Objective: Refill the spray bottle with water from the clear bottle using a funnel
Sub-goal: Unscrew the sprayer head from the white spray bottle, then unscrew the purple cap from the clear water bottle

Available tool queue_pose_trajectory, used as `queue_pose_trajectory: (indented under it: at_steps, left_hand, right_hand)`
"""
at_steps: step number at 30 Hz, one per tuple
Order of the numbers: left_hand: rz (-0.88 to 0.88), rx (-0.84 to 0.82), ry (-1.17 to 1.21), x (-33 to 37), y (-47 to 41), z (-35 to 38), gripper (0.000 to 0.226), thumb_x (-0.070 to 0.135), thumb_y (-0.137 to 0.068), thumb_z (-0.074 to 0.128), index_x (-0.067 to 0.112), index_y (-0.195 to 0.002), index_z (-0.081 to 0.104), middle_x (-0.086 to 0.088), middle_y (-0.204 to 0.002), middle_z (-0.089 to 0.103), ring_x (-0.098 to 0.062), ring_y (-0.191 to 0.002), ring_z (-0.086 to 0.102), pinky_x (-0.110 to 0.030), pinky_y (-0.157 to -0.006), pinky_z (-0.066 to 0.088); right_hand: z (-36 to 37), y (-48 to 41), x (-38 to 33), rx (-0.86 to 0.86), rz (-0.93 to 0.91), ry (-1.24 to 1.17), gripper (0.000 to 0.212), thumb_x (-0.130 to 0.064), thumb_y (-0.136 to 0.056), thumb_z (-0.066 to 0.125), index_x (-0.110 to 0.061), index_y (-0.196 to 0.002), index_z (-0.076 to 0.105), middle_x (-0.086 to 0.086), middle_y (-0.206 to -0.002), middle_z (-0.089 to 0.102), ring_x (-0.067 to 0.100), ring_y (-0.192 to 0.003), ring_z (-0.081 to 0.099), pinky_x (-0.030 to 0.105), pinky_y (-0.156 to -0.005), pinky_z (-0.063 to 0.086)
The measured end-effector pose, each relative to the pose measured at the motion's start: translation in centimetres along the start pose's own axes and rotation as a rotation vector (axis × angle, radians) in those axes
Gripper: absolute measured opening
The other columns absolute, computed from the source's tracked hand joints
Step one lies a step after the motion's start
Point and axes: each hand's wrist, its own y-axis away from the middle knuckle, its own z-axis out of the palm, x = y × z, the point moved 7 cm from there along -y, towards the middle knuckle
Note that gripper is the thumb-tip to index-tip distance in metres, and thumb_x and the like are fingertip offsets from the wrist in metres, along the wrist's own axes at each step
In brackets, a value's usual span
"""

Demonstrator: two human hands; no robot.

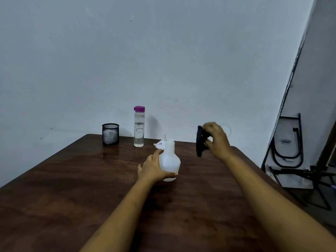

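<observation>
A white translucent spray bottle (170,160) stands upright mid-table with its neck uncovered. My left hand (152,167) wraps around its left side and base. My right hand (216,139) is raised to the right of it and holds the black spray head (200,140) above the table. Just behind the spray bottle lies a small clear funnel (161,143) with a sticker. Further back stands the clear bottle (139,127) with a purple cap, about half full of water.
A black mesh cup (110,136) with something white inside stands at the table's (72,179) back left. The grey wall rises right behind the table. Folded black metal frames (291,151) lean against the wall on the right, beyond the table edge.
</observation>
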Motion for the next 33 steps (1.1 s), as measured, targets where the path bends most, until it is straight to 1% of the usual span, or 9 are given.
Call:
queue_pose_trajectory:
  at_steps: [3,6,9,13,15,18,25,29,33]
  left_hand:
    - [-0.007,-0.030,0.018,-0.6,0.0,0.0,0.108,0.059,-0.052,0.077,0.039,-0.141,0.018,0.001,-0.146,0.032,-0.024,-0.136,0.032,-0.056,-0.111,0.018]
    - [-0.006,-0.060,0.022,-1.0,0.0,-0.1,0.108,0.055,-0.055,0.079,0.037,-0.142,0.017,-0.001,-0.148,0.030,-0.026,-0.137,0.030,-0.056,-0.111,0.019]
    - [-0.013,-0.069,0.033,-1.4,0.0,-0.2,0.107,0.053,-0.056,0.080,0.036,-0.142,0.018,-0.002,-0.148,0.030,-0.026,-0.136,0.030,-0.055,-0.111,0.022]
    - [-0.014,-0.082,0.048,-1.6,-0.1,0.0,0.107,0.052,-0.056,0.080,0.036,-0.142,0.019,-0.003,-0.149,0.029,-0.026,-0.136,0.030,-0.054,-0.111,0.021]
    - [-0.016,-0.092,0.059,-1.7,-0.1,0.2,0.107,0.053,-0.055,0.080,0.036,-0.142,0.019,-0.002,-0.149,0.029,-0.027,-0.136,0.031,-0.054,-0.112,0.020]
    - [-0.012,-0.106,0.060,-1.8,-0.1,0.4,0.107,0.053,-0.056,0.079,0.036,-0.142,0.018,-0.003,-0.149,0.030,-0.028,-0.135,0.032,-0.056,-0.112,0.020]
    - [-0.026,-0.110,0.071,-2.3,0.0,0.4,0.110,0.051,-0.056,0.081,0.034,-0.144,0.016,-0.004,-0.152,0.025,-0.028,-0.138,0.028,-0.055,-0.113,0.018]
    - [-0.043,-0.114,0.069,-2.6,0.4,0.0,0.112,0.051,-0.055,0.082,0.035,-0.144,0.015,-0.005,-0.154,0.023,-0.028,-0.140,0.025,-0.054,-0.114,0.016]
    - [-0.058,-0.099,0.066,-3.2,0.7,-1.2,0.111,0.049,-0.055,0.083,0.036,-0.144,0.017,-0.006,-0.153,0.023,-0.026,-0.140,0.025,-0.053,-0.114,0.019]
  right_hand:
    - [2.7,2.7,2.7,-0.167,0.068,0.087,0.040,0.019,-0.075,0.046,-0.010,-0.092,0.067,0.003,-0.098,0.059,0.023,-0.100,0.050,0.029,-0.078,0.038]
    - [5.6,4.7,3.4,-0.473,-0.003,0.089,0.047,0.004,-0.085,0.046,-0.036,-0.097,0.067,-0.001,-0.099,0.056,0.017,-0.090,0.048,0.026,-0.081,0.037]
    - [7.9,5.9,3.9,-0.701,-0.094,0.245,0.039,-0.004,-0.090,0.044,-0.020,-0.119,0.064,0.005,-0.122,0.061,0.016,-0.109,0.048,0.026,-0.095,0.040]
    - [10.2,6.9,3.6,-0.812,-0.279,0.400,0.033,-0.002,-0.089,0.053,-0.014,-0.117,0.066,0.002,-0.130,0.059,0.021,-0.119,0.047,0.026,-0.097,0.039]
    - [10.5,7.2,4.0,-0.801,-0.238,0.384,0.031,-0.001,-0.088,0.052,-0.014,-0.111,0.068,0.003,-0.125,0.060,0.021,-0.116,0.047,0.022,-0.093,0.039]
    - [10.1,7.3,4.6,-0.755,-0.044,0.230,0.041,0.008,-0.079,0.046,-0.017,-0.101,0.070,0.002,-0.111,0.064,0.019,-0.106,0.051,0.021,-0.084,0.039]
    - [9.9,7.4,4.1,-0.651,0.083,0.108,0.061,0.018,-0.068,0.035,-0.013,-0.108,0.069,0.007,-0.120,0.063,0.020,-0.113,0.055,0.030,-0.099,0.044]
    - [8.7,7.0,2.8,-0.462,0.056,0.134,0.041,0.011,-0.078,0.043,-0.011,-0.099,0.071,0.006,-0.108,0.069,0.020,-0.106,0.058,0.029,-0.093,0.045]
    - [6.3,6.0,-1.3,-0.208,-0.043,0.112,0.026,0.010,-0.073,0.050,-0.006,-0.073,0.070,0.007,-0.081,0.072,0.027,-0.080,0.064,0.031,-0.077,0.048]
